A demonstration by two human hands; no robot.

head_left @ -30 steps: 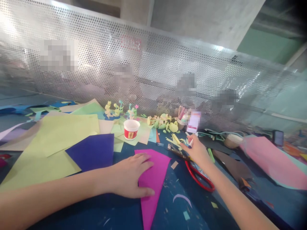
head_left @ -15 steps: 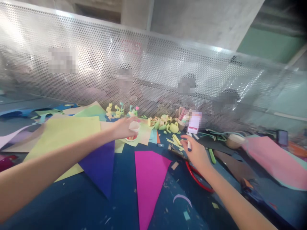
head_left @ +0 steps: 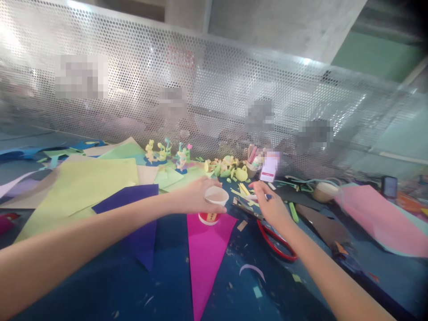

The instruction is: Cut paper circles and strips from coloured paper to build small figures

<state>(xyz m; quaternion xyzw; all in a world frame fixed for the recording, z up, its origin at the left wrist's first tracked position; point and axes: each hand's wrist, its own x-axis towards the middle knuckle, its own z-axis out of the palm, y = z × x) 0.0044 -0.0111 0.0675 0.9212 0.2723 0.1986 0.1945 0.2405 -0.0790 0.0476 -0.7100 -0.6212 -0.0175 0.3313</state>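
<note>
My left hand is wrapped round a white paper cup with red near its base. The cup is over the top end of a magenta paper piece; whether it touches the paper, I cannot tell. In my right hand is a slim pale pen with a dark end, pinched between the fingers. Below that hand lie scissors with red handles, their blades pointing up and left. Yellow paper strips lie just left of the right fingers.
Yellow paper and dark blue paper lie left. Small paper flower figures and yellow-green paper shapes stand at the back, near a phone. Pink paper lies right. A perforated metal screen runs behind.
My left hand has carried the cup right and nearer to me, from the pale papers to over the magenta piece. My right hand stays by the scissors, still holding the pen.
</note>
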